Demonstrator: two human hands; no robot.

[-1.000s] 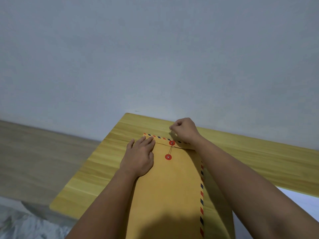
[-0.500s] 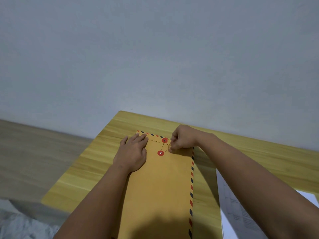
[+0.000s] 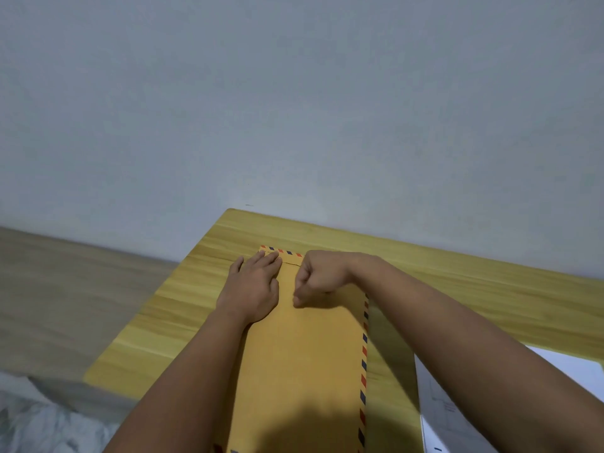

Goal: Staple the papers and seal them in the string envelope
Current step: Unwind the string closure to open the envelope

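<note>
Envelope clasp hidden under fisted right hand, pinch unclear; left hand flat, fingers together.

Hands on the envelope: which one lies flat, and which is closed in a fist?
The left hand lies flat, fingers spread on the envelope near its flap. The right hand is the fist, pinched at its tip.

Bare table left of the envelope; white papers (partly hidden) crowd its right.

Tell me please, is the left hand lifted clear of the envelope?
No, the left hand lies flat, palm down, on the envelope near its flap end.
</note>
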